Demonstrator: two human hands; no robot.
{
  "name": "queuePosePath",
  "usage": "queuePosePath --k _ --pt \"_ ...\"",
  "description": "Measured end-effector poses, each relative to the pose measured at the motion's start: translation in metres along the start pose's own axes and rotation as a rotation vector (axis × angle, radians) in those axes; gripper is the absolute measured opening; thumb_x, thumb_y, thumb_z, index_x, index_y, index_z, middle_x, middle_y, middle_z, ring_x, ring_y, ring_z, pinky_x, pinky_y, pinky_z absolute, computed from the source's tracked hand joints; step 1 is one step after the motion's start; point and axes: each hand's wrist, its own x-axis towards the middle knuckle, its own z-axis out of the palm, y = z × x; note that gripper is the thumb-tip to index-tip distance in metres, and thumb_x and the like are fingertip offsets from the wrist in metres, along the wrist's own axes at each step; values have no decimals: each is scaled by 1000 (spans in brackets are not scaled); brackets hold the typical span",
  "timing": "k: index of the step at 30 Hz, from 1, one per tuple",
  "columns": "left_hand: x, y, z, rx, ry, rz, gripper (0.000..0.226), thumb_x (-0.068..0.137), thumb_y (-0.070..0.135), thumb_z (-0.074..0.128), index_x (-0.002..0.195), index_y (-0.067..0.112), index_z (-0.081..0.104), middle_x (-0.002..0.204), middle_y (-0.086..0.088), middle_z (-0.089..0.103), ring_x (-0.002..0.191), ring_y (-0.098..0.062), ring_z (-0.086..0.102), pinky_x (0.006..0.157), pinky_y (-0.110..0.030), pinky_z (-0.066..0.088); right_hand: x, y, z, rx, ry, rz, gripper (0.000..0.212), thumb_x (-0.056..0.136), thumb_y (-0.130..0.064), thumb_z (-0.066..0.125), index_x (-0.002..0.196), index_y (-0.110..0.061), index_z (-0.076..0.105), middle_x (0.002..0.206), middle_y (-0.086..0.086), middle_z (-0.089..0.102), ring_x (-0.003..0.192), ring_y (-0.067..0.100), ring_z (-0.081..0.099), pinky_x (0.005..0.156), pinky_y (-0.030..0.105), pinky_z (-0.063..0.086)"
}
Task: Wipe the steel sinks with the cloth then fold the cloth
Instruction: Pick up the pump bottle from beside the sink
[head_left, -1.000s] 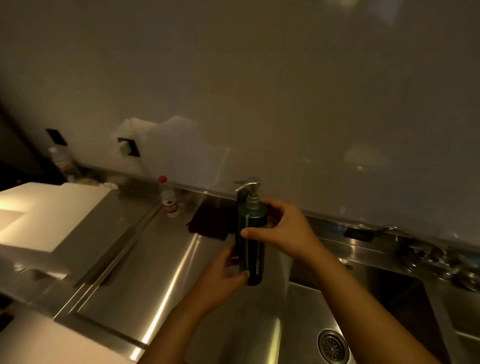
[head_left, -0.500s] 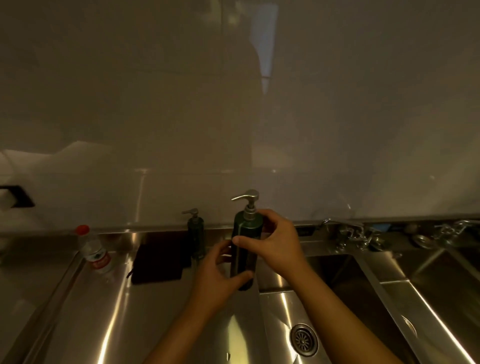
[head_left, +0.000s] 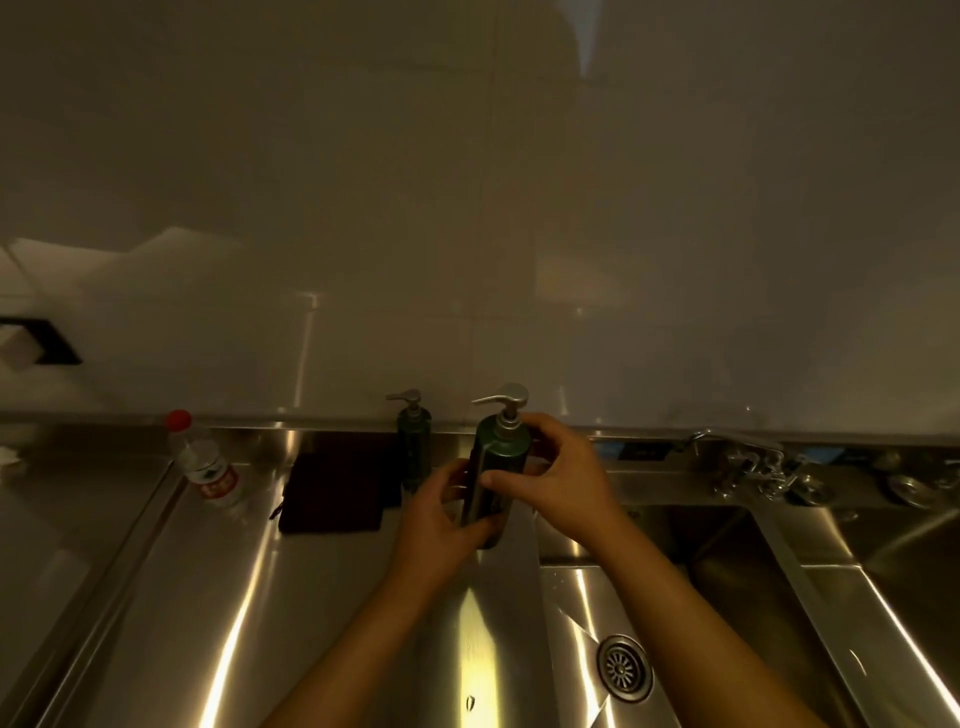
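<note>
Both your hands grip the bottle (head_left: 497, 470), left hand (head_left: 441, 525) low, right hand (head_left: 558, 475) high, while the cloth (head_left: 337, 486) lies flat by the counter's back edge, just left of your left hand, its nearer reach.

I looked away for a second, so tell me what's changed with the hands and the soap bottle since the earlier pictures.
Little has changed. Both hands keep hold of the green pump bottle: the left hand round its lower body, the right hand near its top. The view swung right, off the white board and onto the sink. The dark cloth, the second pump bottle and the red-capped bottle stayed put.
</note>
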Motion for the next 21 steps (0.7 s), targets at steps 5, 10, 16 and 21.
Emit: queuePosePath --k 5,10,16,21 --pt "23 -27 4 -4 10 -52 69 76 23 90 126 53 55 124 16 68 117 -3 65 86 -18 56 30 24 12 7 -30 48 65 71 -10 91 128 -20 63 109 -15 70 99 -16 63 77 2 48" --pt "50 -53 3 59 31 -108 74 76 21 91 139 36 55 135 7 63 125 -9 60 98 -23 51 63 47 24 -23 -86 103 62 71 -9 90 127 -19 64 111 -12 70 98 -15 63 78 3 49" --pt "65 -82 -12 106 53 -159 73 79 20 89 143 21 56 138 4 63 131 -13 58 111 -41 50 95 73 43 -32 -123 158 63 72 4 86 129 -6 62 111 -6 69 93 -16 64 79 5 49" --pt "72 -105 -26 123 76 -183 61 82 23 87 134 33 59 132 11 62 124 -7 58 98 -21 49 114 89 59 -10 -98 201 62 72 10 84 128 -1 60 106 -6 68 86 -18 64 75 2 48"
